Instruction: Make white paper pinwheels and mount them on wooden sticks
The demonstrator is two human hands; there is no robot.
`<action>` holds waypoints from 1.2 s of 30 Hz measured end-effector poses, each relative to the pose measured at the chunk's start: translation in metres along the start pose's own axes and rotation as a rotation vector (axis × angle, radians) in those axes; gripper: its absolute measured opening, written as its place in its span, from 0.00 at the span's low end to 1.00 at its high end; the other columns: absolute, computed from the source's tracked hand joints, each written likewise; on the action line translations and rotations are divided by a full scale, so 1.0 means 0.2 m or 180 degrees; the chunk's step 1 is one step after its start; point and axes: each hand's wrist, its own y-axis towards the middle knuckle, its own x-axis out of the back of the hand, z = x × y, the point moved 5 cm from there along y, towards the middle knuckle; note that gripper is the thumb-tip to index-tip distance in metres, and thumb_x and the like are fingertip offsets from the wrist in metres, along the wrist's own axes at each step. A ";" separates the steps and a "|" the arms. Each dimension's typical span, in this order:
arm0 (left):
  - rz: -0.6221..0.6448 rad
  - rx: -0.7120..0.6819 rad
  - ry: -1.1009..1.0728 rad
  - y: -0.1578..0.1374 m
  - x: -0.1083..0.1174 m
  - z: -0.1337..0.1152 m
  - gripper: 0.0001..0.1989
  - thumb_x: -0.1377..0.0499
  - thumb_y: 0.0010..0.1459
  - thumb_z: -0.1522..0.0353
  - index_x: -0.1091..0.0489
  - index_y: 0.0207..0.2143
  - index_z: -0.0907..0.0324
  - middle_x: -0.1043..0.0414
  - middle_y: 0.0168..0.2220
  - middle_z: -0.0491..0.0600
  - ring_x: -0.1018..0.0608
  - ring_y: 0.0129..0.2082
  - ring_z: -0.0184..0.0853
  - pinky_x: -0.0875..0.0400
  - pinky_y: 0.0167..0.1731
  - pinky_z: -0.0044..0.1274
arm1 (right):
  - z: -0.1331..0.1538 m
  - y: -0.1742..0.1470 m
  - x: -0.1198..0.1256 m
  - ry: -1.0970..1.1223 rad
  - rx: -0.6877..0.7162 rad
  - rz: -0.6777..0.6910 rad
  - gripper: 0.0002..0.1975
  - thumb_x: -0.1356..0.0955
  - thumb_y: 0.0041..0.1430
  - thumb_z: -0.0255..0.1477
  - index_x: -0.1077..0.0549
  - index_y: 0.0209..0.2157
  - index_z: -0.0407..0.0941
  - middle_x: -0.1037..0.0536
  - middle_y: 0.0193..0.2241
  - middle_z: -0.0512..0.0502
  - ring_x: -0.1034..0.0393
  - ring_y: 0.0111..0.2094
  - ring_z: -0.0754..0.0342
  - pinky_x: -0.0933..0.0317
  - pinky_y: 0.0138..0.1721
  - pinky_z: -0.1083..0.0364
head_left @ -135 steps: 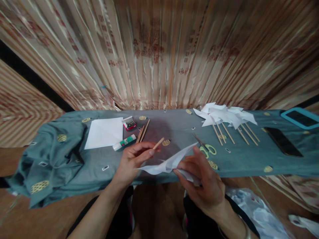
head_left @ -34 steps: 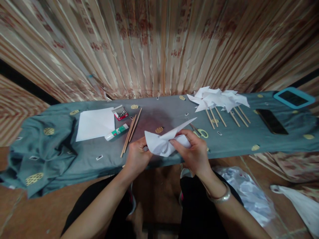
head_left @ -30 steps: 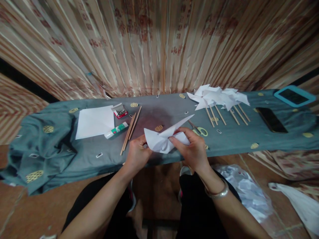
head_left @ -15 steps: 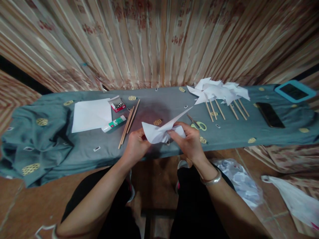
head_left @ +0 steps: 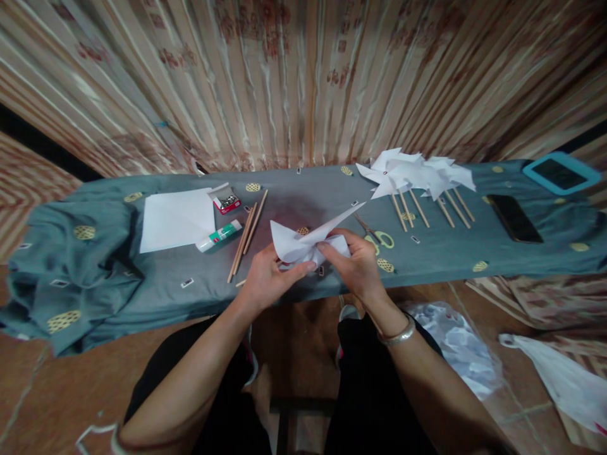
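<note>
Between my hands, just above the near edge of the table, is a white paper pinwheel (head_left: 290,241) with its blades folded toward the middle. My left hand (head_left: 271,276) grips its left side, the thumb stretched along the lower edge toward the centre. On the other side my right hand (head_left: 359,259) pinches the folded paper, thumb pressed at the middle. One long pointed blade sticks up to the right. Green-handled scissors (head_left: 379,239) lie just beyond my right hand. Wooden sticks (head_left: 247,237) rest on the cloth left of the pinwheel.
Left on the table lie white paper sheets (head_left: 176,221), a glue stick (head_left: 219,236) and an open box of metal pins (head_left: 226,201). Finished pinwheels on sticks (head_left: 417,177), a phone (head_left: 515,218) and a blue-framed tablet (head_left: 562,172) lie right. A plastic bag (head_left: 458,347) sits on the floor.
My left thumb has moved from the paper's left side to its lower middle. The right thumb stays pressed at the centre, and the pinwheel has barely shifted.
</note>
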 end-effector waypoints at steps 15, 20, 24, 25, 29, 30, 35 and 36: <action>-0.0792 -0.0155 0.0467 0.07 0.01 0.08 0.09 0.33 0.49 0.66 0.21 0.31 0.63 0.18 0.32 0.52 0.18 0.31 0.38 0.26 0.34 0.24 | 0.00 -0.01 -0.04 -0.0091 0.0133 0.0113 0.06 0.29 0.53 0.33 0.24 0.31 0.45 0.24 0.24 0.53 0.33 0.26 0.56 0.40 0.29 0.58; -0.0807 -0.0094 0.0429 0.07 0.02 0.09 0.10 0.32 0.47 0.65 0.22 0.29 0.64 0.18 0.30 0.52 0.18 0.30 0.39 0.27 0.31 0.23 | 0.01 -0.01 -0.04 -0.0131 0.0113 0.0155 0.07 0.29 0.52 0.34 0.24 0.30 0.44 0.25 0.23 0.53 0.34 0.25 0.56 0.40 0.28 0.58; -0.0829 -0.0080 0.0344 0.07 0.03 0.09 0.12 0.31 0.46 0.64 0.22 0.29 0.65 0.18 0.29 0.53 0.18 0.30 0.39 0.28 0.29 0.23 | 0.01 -0.01 -0.04 -0.0046 0.0056 0.0255 0.08 0.28 0.50 0.34 0.23 0.30 0.44 0.23 0.24 0.52 0.33 0.26 0.56 0.40 0.28 0.58; -0.0833 -0.0072 0.0326 0.07 0.03 0.09 0.12 0.31 0.45 0.64 0.22 0.29 0.65 0.18 0.29 0.53 0.18 0.29 0.39 0.28 0.29 0.23 | 0.01 -0.01 -0.04 -0.0009 0.0046 0.0282 0.09 0.27 0.49 0.34 0.23 0.31 0.44 0.23 0.25 0.52 0.33 0.26 0.56 0.39 0.28 0.58; -0.0829 -0.0020 0.0342 0.07 0.03 0.11 0.11 0.31 0.45 0.63 0.22 0.27 0.64 0.19 0.27 0.51 0.19 0.27 0.38 0.29 0.27 0.22 | 0.01 0.00 -0.03 0.0023 0.0002 0.0346 0.10 0.27 0.48 0.35 0.23 0.30 0.44 0.23 0.25 0.51 0.32 0.26 0.56 0.39 0.28 0.58; -0.0820 -0.0020 0.0352 0.07 0.03 0.11 0.11 0.31 0.45 0.63 0.23 0.26 0.64 0.20 0.26 0.51 0.20 0.27 0.37 0.29 0.27 0.22 | 0.01 0.00 -0.03 0.0006 -0.0032 0.0354 0.10 0.26 0.47 0.35 0.23 0.29 0.44 0.23 0.24 0.51 0.33 0.26 0.56 0.39 0.28 0.58; -0.0760 -0.0005 0.0362 0.07 0.03 0.11 0.11 0.32 0.45 0.63 0.24 0.25 0.63 0.21 0.25 0.51 0.21 0.25 0.36 0.30 0.25 0.23 | 0.00 0.01 -0.03 0.0058 -0.0189 0.0443 0.11 0.26 0.46 0.37 0.24 0.26 0.43 0.26 0.20 0.52 0.36 0.22 0.58 0.42 0.25 0.58; -0.0739 0.0003 0.0368 0.06 0.03 0.11 0.11 0.32 0.45 0.63 0.24 0.25 0.63 0.21 0.24 0.51 0.22 0.24 0.36 0.30 0.24 0.23 | 0.00 0.01 -0.03 0.0084 -0.0221 0.0464 0.11 0.26 0.46 0.37 0.24 0.26 0.43 0.27 0.20 0.53 0.37 0.22 0.58 0.42 0.24 0.58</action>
